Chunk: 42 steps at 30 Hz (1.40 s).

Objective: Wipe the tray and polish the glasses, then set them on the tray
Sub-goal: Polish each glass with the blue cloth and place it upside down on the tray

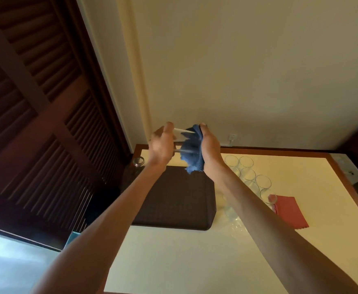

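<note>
Head view: both hands polish a glass held up above the tray.

High over the far edge of the dark woven tray (173,200), the left hand (161,145) has its fingers curled round a clear glass (177,138) lying on its side. The right hand (209,149) clamps a bunched blue cloth (191,149) against the glass's right end, with the thumb on top. Whether the cloth reaches inside cannot be told. The tray lies flat on the pale table (195,262). Just right of the tray stands a cluster of upright glasses (248,172), with a red cloth (290,211) beyond them. One more lone glass (138,161) stands at the tray's far left corner.
</note>
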Tool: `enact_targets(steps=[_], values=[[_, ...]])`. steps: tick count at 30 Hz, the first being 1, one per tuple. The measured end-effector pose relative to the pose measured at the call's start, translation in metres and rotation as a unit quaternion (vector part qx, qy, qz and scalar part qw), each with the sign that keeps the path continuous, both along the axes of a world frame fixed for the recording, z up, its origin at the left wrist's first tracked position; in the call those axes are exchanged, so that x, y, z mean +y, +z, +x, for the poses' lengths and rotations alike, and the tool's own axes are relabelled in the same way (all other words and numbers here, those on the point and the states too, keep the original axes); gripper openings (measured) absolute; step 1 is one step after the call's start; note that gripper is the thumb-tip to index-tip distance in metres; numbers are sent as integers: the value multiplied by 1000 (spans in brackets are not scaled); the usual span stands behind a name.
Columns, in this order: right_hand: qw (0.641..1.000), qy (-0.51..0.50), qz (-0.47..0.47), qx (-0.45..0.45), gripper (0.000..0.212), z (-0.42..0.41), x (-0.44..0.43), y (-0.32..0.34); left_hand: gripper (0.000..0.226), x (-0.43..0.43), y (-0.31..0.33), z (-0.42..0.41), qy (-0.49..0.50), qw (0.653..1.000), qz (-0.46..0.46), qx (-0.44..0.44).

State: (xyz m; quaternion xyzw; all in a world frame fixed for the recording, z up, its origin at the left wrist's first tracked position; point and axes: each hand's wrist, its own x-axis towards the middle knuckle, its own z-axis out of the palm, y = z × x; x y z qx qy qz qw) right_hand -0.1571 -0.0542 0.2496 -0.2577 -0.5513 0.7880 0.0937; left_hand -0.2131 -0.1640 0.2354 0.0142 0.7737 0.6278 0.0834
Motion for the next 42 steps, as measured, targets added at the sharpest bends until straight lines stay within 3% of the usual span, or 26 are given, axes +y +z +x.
enact_targets(steps=[4,7,10,12,13,15,18,20,22,26,30,34,42], values=[[969,-37,233,76,30,-4,-4,-4,49,8,3,4,30,999,19,13],[953,38,301,10,44,-10,6,0,50,2,7,-5,4,997,-25,68],[976,99,166,-98,42,-16,18,11,35,-4,7,-5,-7,975,-21,220],[985,115,49,-121,34,-14,20,17,30,-7,6,-4,-15,954,-18,299],[985,117,35,-123,33,-13,17,20,29,-8,5,-4,-14,948,-21,316],[988,96,63,-100,34,-13,11,16,31,-6,4,-6,0,955,-22,294],[979,5,201,21,33,-11,-2,4,46,-2,11,-12,6,995,-19,100],[968,-17,240,71,28,-9,-6,-6,49,-3,14,-15,-13,999,-25,22],[967,-8,245,65,29,-11,-4,-13,54,-5,13,-16,-13,997,-41,57],[977,65,201,8,49,-13,8,-20,44,-9,2,-8,5,968,-84,236],[970,95,219,-44,51,-8,19,-27,35,-10,-5,6,9,940,-139,311],[971,100,203,-78,44,6,28,-48,38,-10,-15,19,10,931,-174,321],[966,48,179,-181,45,51,60,-116,44,-17,-70,36,8,951,-188,246]])
